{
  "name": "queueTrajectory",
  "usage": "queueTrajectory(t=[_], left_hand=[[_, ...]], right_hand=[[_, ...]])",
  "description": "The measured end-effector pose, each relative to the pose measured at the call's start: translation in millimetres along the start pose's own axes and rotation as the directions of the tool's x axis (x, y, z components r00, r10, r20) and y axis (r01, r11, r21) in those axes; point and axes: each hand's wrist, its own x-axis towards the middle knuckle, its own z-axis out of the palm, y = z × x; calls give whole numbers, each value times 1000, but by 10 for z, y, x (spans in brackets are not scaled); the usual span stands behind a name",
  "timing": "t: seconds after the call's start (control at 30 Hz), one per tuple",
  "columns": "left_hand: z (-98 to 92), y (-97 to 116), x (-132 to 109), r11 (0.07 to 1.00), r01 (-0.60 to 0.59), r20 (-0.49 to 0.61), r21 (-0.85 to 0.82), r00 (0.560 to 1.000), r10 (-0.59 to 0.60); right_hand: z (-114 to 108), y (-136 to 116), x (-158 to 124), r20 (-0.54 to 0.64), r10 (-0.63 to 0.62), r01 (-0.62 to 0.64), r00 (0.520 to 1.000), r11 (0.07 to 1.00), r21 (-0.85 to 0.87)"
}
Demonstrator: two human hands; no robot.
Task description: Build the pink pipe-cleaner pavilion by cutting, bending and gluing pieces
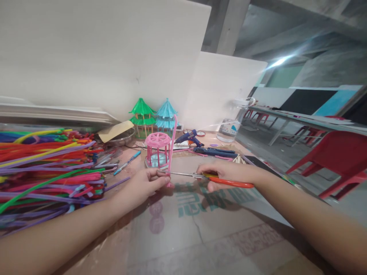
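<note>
A pink pipe cleaner (pixel 172 145) stands nearly upright above the middle of the counter (pixel 200 233), its lower end pinched in the closed grip of the left hand (pixel 145 185). The right hand (pixel 226 173) has its grip wrapped around the orange handles of a pair of scissors (pixel 200 176), whose blades lie level and reach the stem just beside the left fingertips. Directly behind stands a pink round frame (pixel 157 149), with a green pagoda model (pixel 142 116) and a blue pagoda model (pixel 166 114) farther back against the white wall. A blue glue gun (pixel 190 136) lies to their right. A pile of coloured pipe cleaners (pixel 48 164) covers the counter's left side.
</note>
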Motion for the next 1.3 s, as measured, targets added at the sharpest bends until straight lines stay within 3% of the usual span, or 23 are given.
queueTrajectory(t=[0.9, 1.3], left_hand=[[13, 6, 0, 998, 11, -11, -64, 1000, -11], [12, 14, -13, 1000, -5, 10, -16, 1000, 5]], right_hand=[[45, 16, 21, 6, 2, -2, 1000, 1000, 21], [40, -33, 31, 38, 72, -74, 997, 996, 52]])
